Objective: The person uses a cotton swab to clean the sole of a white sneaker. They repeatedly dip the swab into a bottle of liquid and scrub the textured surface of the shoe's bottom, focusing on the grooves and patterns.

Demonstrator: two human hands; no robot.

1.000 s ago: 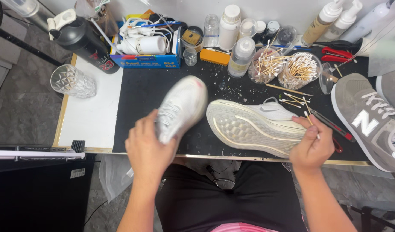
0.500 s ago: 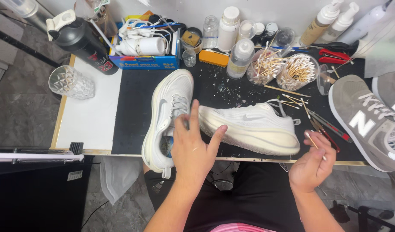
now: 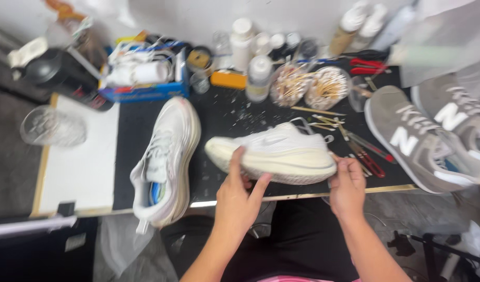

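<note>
White sneaker point(image 3: 274, 151) on black mat point(image 3: 224, 112)

A second white shoe point(image 3: 166, 159) lies on the black mat point(image 3: 224, 112), just left of the fingers. Beyond the fingertips stand white bottles point(image 3: 259, 78), two dishes of wooden sticks point(image 3: 310, 86) and red-handled scissors point(image 3: 368, 67). Right of them rest grey shoes point(image 3: 422, 138). A glass bowl point(image 3: 52, 127) sits far left, beside a blue box point(image 3: 143, 78).

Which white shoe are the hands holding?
The white shoe nearer the grey ones: left hand at its toe, right hand at its heel. The other white shoe lies untouched.
</note>
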